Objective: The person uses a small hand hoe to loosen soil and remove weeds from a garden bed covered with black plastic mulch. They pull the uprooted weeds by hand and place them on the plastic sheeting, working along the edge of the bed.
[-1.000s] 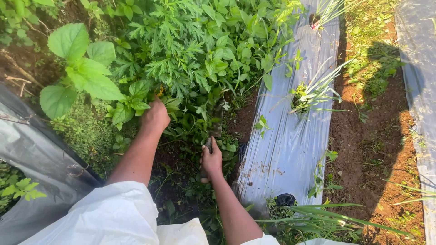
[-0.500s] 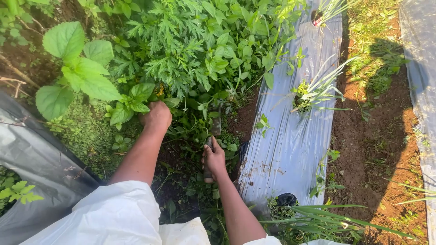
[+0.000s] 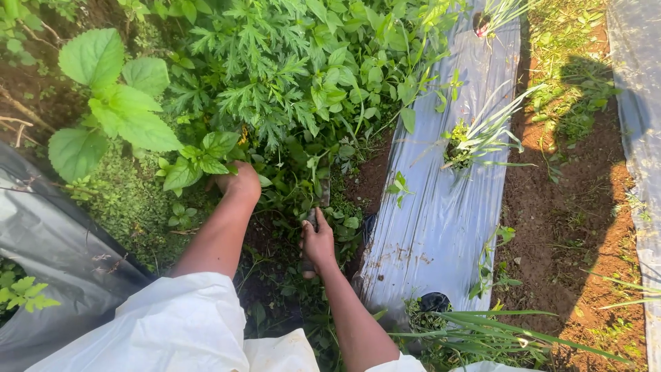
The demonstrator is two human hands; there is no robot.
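The big patch of weeds (image 3: 289,89) fills most of the top half of the view, a thick tangle of feathery leaves plus a few broad-leaved stems off to the left. Beside it on the right runs a long strip of silvery plastic sheet (image 3: 441,227) laid over the soil, with a grassy clump (image 3: 475,141) poking up through a hole in it. Further right is a path of bare reddish dirt (image 3: 571,234).

The person's left hand (image 3: 237,182) is buried in the base of the weeds, fingers clenched around a bunch of stems low down near the ground. The right hand (image 3: 318,242) is wrapped tight around the handle of a small blade tool (image 3: 323,196), whose flat metal end points up into the stems just beside the left hand.

Those stems look soft and bendy up top, probably tougher and stringier near the roots, so grabbing low like that seems the sensible spot. Light stuff overall, but leaves would likely tear off if held higher. The tool looks stiff and light, with the grip at the near end of the handle.
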